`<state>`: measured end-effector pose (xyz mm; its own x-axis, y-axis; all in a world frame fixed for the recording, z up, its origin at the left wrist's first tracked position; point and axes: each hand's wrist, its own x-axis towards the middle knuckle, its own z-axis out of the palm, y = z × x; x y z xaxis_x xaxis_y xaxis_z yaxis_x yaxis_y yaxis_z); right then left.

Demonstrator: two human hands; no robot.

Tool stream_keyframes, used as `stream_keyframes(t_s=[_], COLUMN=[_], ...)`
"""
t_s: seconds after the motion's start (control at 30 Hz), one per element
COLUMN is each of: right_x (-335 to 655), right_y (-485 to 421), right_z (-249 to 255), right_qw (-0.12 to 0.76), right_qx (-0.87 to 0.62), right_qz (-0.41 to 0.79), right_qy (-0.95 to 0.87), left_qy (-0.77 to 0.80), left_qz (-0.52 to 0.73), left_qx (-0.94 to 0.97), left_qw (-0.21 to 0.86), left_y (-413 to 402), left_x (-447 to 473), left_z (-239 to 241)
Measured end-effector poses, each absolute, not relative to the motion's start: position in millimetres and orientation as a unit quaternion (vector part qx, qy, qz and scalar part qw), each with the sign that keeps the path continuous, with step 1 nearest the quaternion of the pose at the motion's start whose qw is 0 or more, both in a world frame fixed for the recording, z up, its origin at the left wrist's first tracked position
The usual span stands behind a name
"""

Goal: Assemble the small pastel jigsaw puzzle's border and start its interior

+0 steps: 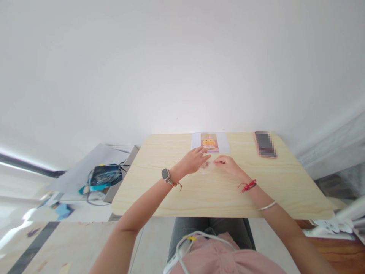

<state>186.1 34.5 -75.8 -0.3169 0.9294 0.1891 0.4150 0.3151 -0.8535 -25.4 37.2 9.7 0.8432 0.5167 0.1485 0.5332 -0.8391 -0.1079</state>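
Note:
My left hand (195, 160) reaches over the middle of the table, fingers stretched out and apart, with the tips near the lower edge of a white sheet (224, 142). On that sheet is a printed picture (209, 141) of a yellow figure. Just below the left fingers lies a small, pale, see-through item with reddish-brown bits (205, 165), too small to name. My right hand (228, 164) is beside it on the right, thumb and fingertips pinched together. A tiny dark spot shows at the pinch, but what it is I cannot make out.
The light wooden table (179, 198) meets a white wall at its far edge. A phone (265, 144), blurred out, lies at the back right. Left of the table, a dark blue bag (105, 175) and cables rest on a lower surface. A white cable (182, 243) crosses my lap.

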Motion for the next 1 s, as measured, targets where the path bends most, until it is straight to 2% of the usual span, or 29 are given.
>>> stream_keyframes(t_s=[0.77,0.9,1.0], right_x=[184,182,181], right_y=[32,32,31], right_z=[-72,-71,-72], right_qw=[0.420,0.450,0.469], right_qx=[-0.465,-0.470,-0.479], right_qz=[0.340,0.348,0.371], right_qy=[-0.701,-0.674,-0.642], left_qy=[-0.243,-0.237,-0.260], left_qz=[-0.082,-0.131,-0.193], left_qx=[-0.965,-0.963,-0.944], left_qw=[0.058,0.014,-0.065], left_y=[32,33,39], left_x=[-22,-26,-35], left_z=[38,44,38])
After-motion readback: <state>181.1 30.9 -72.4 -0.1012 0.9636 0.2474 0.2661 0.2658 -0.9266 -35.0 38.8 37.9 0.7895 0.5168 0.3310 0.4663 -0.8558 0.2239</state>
